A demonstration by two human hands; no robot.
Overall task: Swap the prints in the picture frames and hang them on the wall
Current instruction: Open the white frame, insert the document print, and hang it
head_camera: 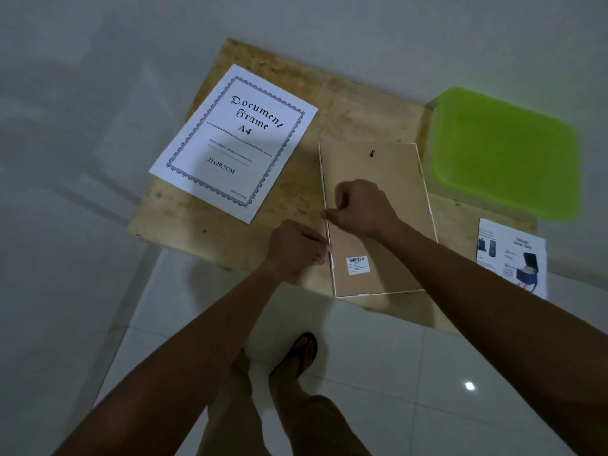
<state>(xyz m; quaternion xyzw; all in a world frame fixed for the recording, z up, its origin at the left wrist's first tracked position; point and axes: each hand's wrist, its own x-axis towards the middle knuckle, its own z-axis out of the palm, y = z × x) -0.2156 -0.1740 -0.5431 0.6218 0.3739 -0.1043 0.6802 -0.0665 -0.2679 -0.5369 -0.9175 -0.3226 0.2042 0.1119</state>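
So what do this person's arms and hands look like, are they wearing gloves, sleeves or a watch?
Nothing on the hands: the left hand and the right hand have no gloves. The left forearm and right forearm are uncovered too, with no sleeve, watch or bracelet as far up as the picture reaches. Any ring is too small to tell. One foot wears a dark flip-flop.

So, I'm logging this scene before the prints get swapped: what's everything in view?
plywood board: one, pale brown, centre
Document Frame A4 sheet: one, white, black print, board's left
picture frame: one, white rim, brown backing up, board's middle
barcode label: one, white, backing's near end
plastic tray: one, lime green, board's far right
travel bag leaflet: one, white and blue, board's near right
foot in sandal: one, dark sandal, on the floor
left hand: one, pinching frame's left edge
right hand: one, pinching the same edge, farther along
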